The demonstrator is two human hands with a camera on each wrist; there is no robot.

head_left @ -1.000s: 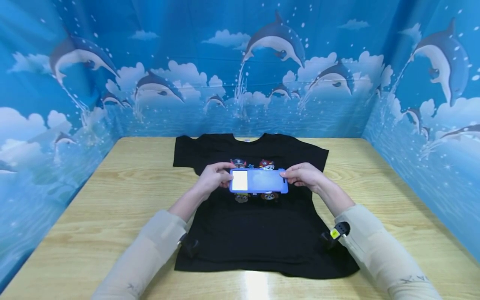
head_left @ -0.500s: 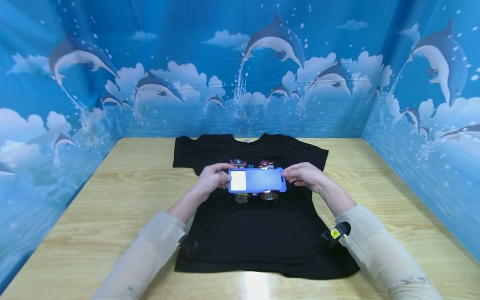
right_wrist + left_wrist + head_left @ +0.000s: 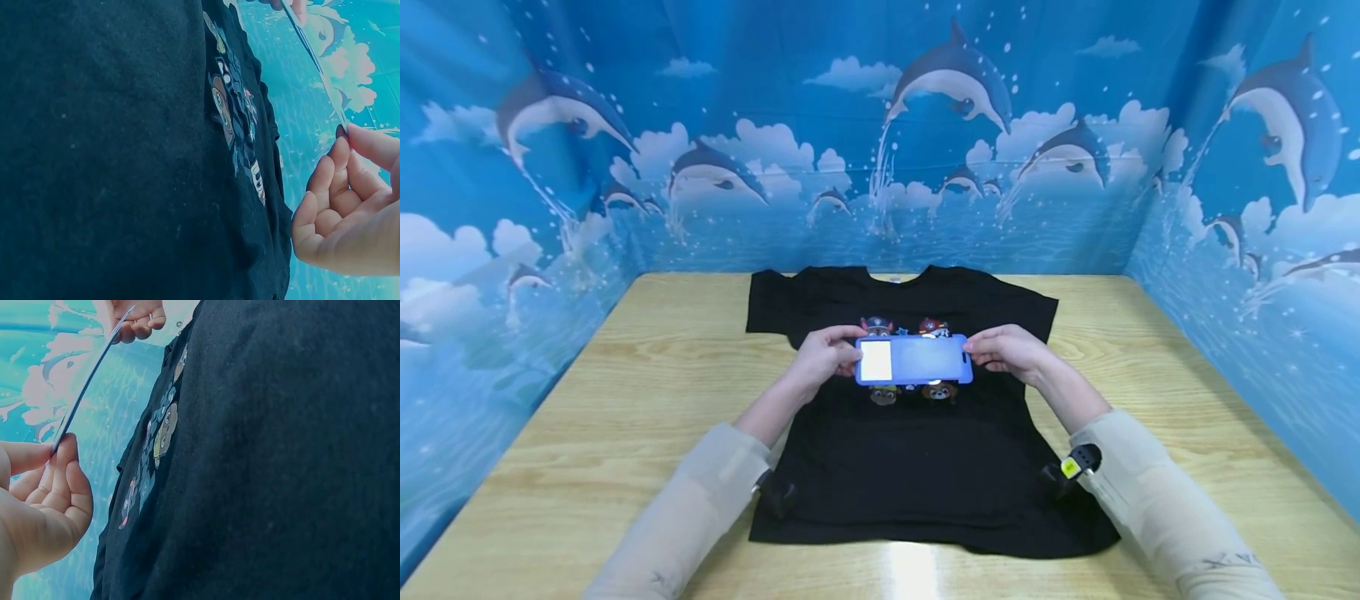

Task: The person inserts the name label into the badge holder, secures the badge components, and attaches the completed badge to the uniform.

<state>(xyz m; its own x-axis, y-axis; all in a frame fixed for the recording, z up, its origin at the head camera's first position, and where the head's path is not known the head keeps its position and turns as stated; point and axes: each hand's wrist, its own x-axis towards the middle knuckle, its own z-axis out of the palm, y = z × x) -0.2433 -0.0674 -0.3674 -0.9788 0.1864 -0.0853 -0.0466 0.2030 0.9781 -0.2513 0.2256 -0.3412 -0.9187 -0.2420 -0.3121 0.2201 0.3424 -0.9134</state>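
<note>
A thin, flat blue rectangular piece (image 3: 928,360), with a bright white panel at its left and a small dark notch at its right end, is held level above the shirt in the head view. My left hand (image 3: 822,357) pinches its left end between thumb and fingers. At the opposite end, my right hand (image 3: 1009,350) pinches it near the notch. Both wrist views show the piece (image 3: 87,387) edge-on, very thin and apart from the cloth. Below it a black T-shirt (image 3: 925,475) lies spread out, its printed cartoon faces (image 3: 882,395) partly covered in the head view.
A light wooden table (image 3: 662,400) carries the shirt, with bare wood on both sides. Blue dolphin-print curtains (image 3: 760,225) enclose the back and sides. Dark devices are strapped at both wrists, including one (image 3: 1078,461) on the right sleeve.
The blue piece has shifted slightly left and up. My right fingertips now sit closer to its right edge, uncovering more of the notch; both hands otherwise stay nearly still.
</note>
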